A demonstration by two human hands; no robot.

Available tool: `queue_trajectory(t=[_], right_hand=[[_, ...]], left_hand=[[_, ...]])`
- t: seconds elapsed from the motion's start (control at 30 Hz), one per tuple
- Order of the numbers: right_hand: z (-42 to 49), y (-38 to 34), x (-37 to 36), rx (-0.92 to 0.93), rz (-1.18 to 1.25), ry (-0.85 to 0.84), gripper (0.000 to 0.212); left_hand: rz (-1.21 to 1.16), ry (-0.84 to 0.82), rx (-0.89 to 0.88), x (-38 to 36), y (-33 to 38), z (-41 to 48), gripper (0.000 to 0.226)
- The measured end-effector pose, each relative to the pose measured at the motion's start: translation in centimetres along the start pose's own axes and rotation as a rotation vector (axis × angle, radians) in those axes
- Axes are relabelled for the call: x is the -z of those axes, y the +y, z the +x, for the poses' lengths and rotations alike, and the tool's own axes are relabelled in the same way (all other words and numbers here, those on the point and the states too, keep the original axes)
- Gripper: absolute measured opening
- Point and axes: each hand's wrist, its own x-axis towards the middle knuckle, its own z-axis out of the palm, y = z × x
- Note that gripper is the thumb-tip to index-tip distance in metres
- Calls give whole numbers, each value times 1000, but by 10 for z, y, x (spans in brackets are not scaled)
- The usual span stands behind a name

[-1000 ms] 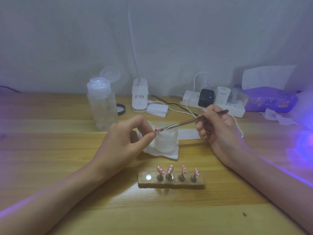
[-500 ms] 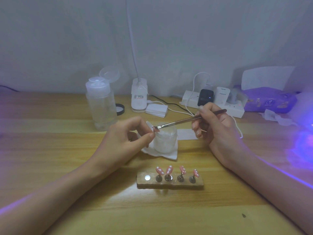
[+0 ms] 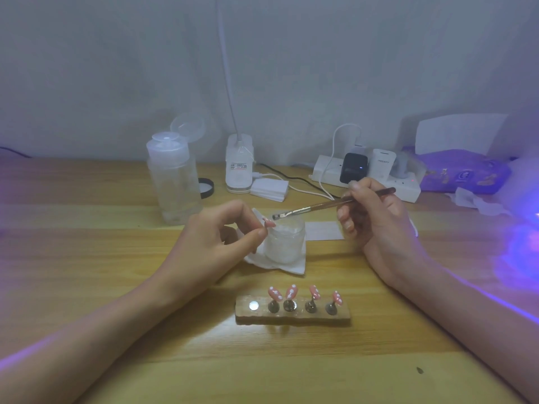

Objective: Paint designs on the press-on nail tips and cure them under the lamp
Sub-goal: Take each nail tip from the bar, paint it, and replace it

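**Hands busy on one loose nail tip: left pinches, right brushes**

Left hand pinches a single pink nail tip between thumb and forefinger, with the other fingers curled in behind. Right hand grips the brush pencil-style. The bristle end sits at the tip's upper edge; I cannot tell whether it is touching or just off it.

The held tip hangs over the left rim of the jar, which stands on a white tissue. In front of the jar, nearer the person, lies the wooden holder. Four mounted tips stand on it, pink with white dots. One bare metal disc shows at its left end.

Step, as a judgement: design painting on the last tip, with curing not started. Any paint on the held tip is too small to read.

Next move likely calls for a steady left pinch while the right lays short, light dabs. After that, the tip likely goes onto the bare disc without smearing wet paint, then the holder to the lamp.

A violet glow shows far right of the jar; the lamp body is not distinguishable. Behind-left of the jar is a pump bottle, and behind-right a power strip.
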Motion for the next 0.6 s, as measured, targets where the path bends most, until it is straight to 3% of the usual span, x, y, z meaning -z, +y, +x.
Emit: queue_trajectory(t=[0.1, 0.27, 0.4, 0.6], right_hand=[[-2, -1, -2, 33, -16, -75, 23], [0, 1, 0, -9, -16, 29, 29], [-1, 0, 0, 35, -22, -71, 24], [0, 0, 1, 23, -27, 28, 28]], left_hand=[[16, 2, -16, 0, 0, 0, 14], [14, 5, 1, 0, 1, 0, 14], [37, 10, -17, 0, 2, -1, 17], [33, 21, -3, -1, 4, -1, 20]])
